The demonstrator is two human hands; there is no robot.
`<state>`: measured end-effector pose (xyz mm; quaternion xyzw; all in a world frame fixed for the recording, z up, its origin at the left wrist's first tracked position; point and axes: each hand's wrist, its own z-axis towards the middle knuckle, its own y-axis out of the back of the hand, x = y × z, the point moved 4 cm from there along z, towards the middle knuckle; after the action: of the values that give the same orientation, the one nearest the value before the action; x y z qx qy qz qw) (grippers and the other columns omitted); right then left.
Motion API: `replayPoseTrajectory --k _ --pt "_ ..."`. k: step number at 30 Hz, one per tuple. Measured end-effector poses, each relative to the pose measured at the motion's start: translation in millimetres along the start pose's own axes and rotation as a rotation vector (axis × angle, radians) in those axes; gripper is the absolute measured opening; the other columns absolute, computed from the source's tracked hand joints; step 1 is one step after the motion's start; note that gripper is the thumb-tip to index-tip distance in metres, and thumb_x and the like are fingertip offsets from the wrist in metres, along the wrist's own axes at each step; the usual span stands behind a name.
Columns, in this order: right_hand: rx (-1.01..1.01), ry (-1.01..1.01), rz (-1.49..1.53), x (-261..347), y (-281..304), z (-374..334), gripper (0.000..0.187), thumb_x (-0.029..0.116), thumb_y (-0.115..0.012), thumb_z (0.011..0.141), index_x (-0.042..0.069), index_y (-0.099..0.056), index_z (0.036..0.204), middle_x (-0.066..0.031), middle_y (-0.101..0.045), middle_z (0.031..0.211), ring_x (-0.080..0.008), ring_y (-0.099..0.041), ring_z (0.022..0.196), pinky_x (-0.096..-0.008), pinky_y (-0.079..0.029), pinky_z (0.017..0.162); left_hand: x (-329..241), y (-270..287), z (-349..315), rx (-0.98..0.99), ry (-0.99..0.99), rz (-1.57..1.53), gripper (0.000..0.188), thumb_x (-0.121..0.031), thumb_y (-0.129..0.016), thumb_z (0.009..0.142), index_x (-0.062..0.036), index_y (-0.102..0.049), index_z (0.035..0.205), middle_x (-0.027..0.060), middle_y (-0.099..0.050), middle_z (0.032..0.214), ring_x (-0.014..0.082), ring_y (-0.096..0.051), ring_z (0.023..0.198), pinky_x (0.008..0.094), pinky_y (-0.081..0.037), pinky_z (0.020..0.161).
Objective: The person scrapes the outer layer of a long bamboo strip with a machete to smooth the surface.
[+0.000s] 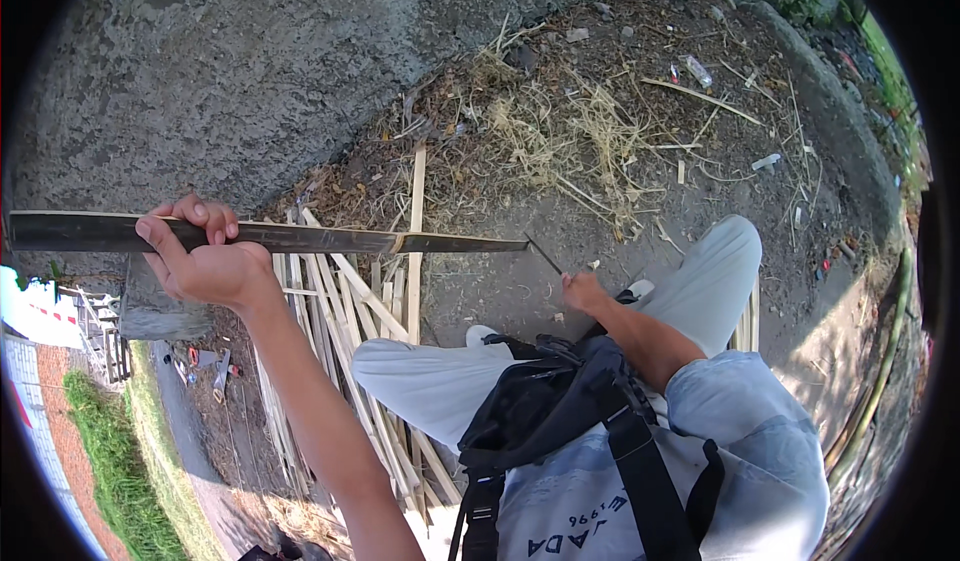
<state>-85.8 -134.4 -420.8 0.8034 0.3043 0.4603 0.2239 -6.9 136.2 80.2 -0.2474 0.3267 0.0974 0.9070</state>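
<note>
Left hand (205,256): closed round the dark bamboo strip (270,234), mid-left of frame; keep it level
Right hand (583,291): fisted on a thin blade (545,256) at the strip's tip; cut away from the knees

The person's left arm is stretching forward and up from the lower edge, bare to the elbow, its left hand (205,256) curling fingers over the top with the thumb wrapped under in a closed grip. The right arm is bending across the lap, sleeve rolled, its right hand (583,289) clenching in a fist, knuckles facing outward.
</note>
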Motion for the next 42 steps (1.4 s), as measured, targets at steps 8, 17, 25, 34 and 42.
replayPoseTrajectory --k 8,17,25,34,42 --pt "0.015 -0.056 -0.055 2 1 -10 0.059 0.043 -0.032 0.095 -0.005 -0.067 0.095 -0.0305 -0.063 0.097 -0.047 -0.059 0.098 -0.0502 -0.046 0.092 0 31 12 0.064 0.077 -0.1 0.031 -0.036 -0.051 0.095 -0.0066 -0.049 0.085 0.0043 -0.044 0.061 0.01 -0.031 0.045 0.0228 -0.025 0.042" --pt "0.149 -0.02 -0.074 1 -26 6 0.059 0.044 -0.027 0.098 0.0 -0.066 0.103 -0.0285 -0.063 0.102 -0.0451 -0.059 0.1 -0.0495 -0.047 0.091 -4 125 26 -0.092 0.108 -0.06 0.035 -0.03 -0.05 0.096 -0.0123 -0.046 0.066 -0.0026 -0.034 0.045 0.0076 -0.02 0.032 0.0224 -0.017 0.031" --pt "0.076 0.012 -0.121 12 -27 19 0.056 0.044 -0.028 0.098 0.001 -0.064 0.104 -0.0257 -0.065 0.093 -0.0428 -0.063 0.092 -0.0492 -0.05 0.084 9 168 31 -0.254 0.113 0.099 0.038 -0.024 -0.052 0.097 -0.0153 -0.039 0.062 -0.0053 -0.027 0.043 0.0055 -0.018 0.032 0.0213 -0.016 0.03" --pt "0.008 -0.056 -0.107 2 -28 29 0.057 0.043 -0.029 0.098 0.001 -0.068 0.092 -0.0234 -0.066 0.095 -0.0411 -0.063 0.091 -0.0501 -0.05 0.083 -2 171 23 -0.234 0.068 0.153 0.041 -0.021 -0.052 0.097 -0.0152 -0.035 0.06 -0.0056 -0.027 0.047 0.0056 -0.017 0.035 0.0209 -0.02 0.03" --pt "0.009 -0.083 -0.074 -12 -29 21 0.058 0.043 -0.028 0.098 0.001 -0.069 0.091 -0.0246 -0.066 0.094 -0.0413 -0.063 0.092 -0.0488 -0.05 0.084 -6 173 17 -0.286 0.072 0.195 0.039 -0.022 -0.054 0.096 -0.0151 -0.035 0.062 -0.0054 -0.023 0.048 0.0061 -0.015 0.038 0.0218 -0.017 0.033"
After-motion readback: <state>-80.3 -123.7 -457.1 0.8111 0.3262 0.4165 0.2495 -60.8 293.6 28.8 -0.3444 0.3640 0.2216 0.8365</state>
